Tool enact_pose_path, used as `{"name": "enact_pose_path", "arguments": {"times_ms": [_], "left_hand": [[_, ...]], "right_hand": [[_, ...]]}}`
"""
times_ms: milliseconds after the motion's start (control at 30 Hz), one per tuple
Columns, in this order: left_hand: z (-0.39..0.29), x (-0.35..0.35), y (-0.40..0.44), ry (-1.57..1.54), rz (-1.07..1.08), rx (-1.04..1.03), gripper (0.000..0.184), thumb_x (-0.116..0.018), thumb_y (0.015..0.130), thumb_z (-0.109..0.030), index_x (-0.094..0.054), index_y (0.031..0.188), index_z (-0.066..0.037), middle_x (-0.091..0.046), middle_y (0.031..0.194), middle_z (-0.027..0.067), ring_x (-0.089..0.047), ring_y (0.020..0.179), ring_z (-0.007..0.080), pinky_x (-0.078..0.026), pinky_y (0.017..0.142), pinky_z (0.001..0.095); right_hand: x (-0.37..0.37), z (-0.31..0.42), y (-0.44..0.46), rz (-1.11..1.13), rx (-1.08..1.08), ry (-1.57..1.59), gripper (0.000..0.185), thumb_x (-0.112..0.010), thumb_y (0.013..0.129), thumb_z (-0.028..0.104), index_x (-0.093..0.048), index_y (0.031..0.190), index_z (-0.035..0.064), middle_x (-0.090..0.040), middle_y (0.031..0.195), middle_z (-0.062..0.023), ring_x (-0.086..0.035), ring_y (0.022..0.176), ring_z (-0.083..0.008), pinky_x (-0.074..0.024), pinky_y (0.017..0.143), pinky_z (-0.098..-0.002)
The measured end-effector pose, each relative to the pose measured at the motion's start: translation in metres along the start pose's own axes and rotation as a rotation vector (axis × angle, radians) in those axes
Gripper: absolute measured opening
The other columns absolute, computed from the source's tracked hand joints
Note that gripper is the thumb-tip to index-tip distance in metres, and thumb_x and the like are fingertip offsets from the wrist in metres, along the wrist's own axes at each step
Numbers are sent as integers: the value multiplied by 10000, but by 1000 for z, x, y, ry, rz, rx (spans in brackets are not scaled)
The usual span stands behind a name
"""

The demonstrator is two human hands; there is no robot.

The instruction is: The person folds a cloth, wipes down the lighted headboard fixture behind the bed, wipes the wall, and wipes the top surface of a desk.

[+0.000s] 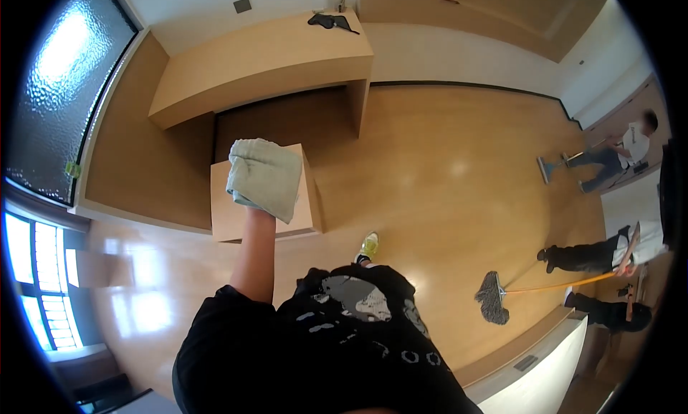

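My left arm stretches forward, and a folded pale grey-green cloth (265, 176) covers my left hand (260, 215). Only the wrist shows below the cloth; the fingers are hidden beneath it. The hand holds the cloth above or against a light wooden box-shaped cabinet (309, 199); whether it touches the top, I cannot tell. My right hand is out of view.
A wooden desk (265, 63) carries a dark object (331, 21). On the right, one person holds a grey mop (493, 299) and another person (631, 145) stands by a blue floor tool (545, 170). A low partition (530, 367) stands lower right.
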State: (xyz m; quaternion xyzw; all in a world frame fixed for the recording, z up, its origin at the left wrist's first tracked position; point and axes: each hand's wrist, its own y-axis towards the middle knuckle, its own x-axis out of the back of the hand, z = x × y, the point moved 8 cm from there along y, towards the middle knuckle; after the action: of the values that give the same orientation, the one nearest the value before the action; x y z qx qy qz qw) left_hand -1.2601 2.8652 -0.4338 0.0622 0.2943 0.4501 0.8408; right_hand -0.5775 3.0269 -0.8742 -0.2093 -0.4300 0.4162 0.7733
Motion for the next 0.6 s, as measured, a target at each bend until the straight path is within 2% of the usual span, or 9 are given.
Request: {"name": "enact_pose_path", "arguments": {"times_ms": [67,133,167,200,233,267,400,500,600], "left_hand": [[-25,14,23,556,-13,-127,166,-434,979,-278,-550,980,-159,-548,958,3,-526,968,168,-437,900,333],[-27,31,53,283,-64,-146,158,-487,948,-287,-570,975,-156,-567,965,7,-541,990,186,-441,910,347],[11,43,73,-274,-99,-110,144,-534,920,-288,-584,952,-157,-572,947,6,-548,983,201,-441,896,351],[11,48,81,-492,-86,-117,146,-549,912,-278,-596,947,-144,-584,933,16,-558,965,213,-449,883,359],[11,53,90,-721,-72,-124,149,-564,904,-269,-609,941,-132,-595,919,27,-569,947,225,-456,869,366],[12,59,98,-938,-58,-129,151,-579,895,-259,-621,936,-120,-607,905,37,-579,929,237,-463,855,373],[34,32,156,-898,-56,169,144,-574,851,-105,-679,812,-14,-665,803,148,-611,679,256,-512,631,349],[-7,2,202,-646,34,64,164,-537,888,-86,-684,821,-54,-668,841,89,-629,715,222,-526,627,319],[-66,-48,256,-188,140,-84,144,-547,917,-121,-680,933,-68,-672,921,68,-640,801,218,-528,683,327]], "right_hand": [[45,43,46,11,-80,96,304,-533,920,314,-641,893,32,-658,817,-132,-623,645,-248,-503,582,-410],[97,91,94,2,-218,272,297,-537,904,308,-632,842,34,-646,784,-124,-615,620,-238,-495,555,-400],[125,115,122,-9,-266,329,295,-540,896,305,-627,816,35,-640,767,-120,-611,608,-233,-491,541,-394],[154,142,157,-14,-241,291,294,-542,888,302,-622,791,36,-635,751,-116,-606,595,-228,-488,528,-389],[175,145,220,32,1,157,281,-548,875,300,-628,803,41,-618,733,-95,-607,600,-221,-485,516,-391],[208,190,247,54,-115,23,278,-571,935,262,-635,1126,70,-681,902,-74,-660,699,-184,-492,523,-316],[302,374,308,-145,0,357,367,-548,982,324,-569,1253,77,-679,1034,-72,-658,804,-178,-494,653,-313],[321,477,335,-177,102,452,376,-539,990,317,-554,1294,96,-677,1068,-76,-659,847,-183,-499,690,-321],[288,504,368,-130,55,493,376,-526,995,316,-552,1301,99,-673,1090,-76,-654,878,-188,-497,725,-322]]}}
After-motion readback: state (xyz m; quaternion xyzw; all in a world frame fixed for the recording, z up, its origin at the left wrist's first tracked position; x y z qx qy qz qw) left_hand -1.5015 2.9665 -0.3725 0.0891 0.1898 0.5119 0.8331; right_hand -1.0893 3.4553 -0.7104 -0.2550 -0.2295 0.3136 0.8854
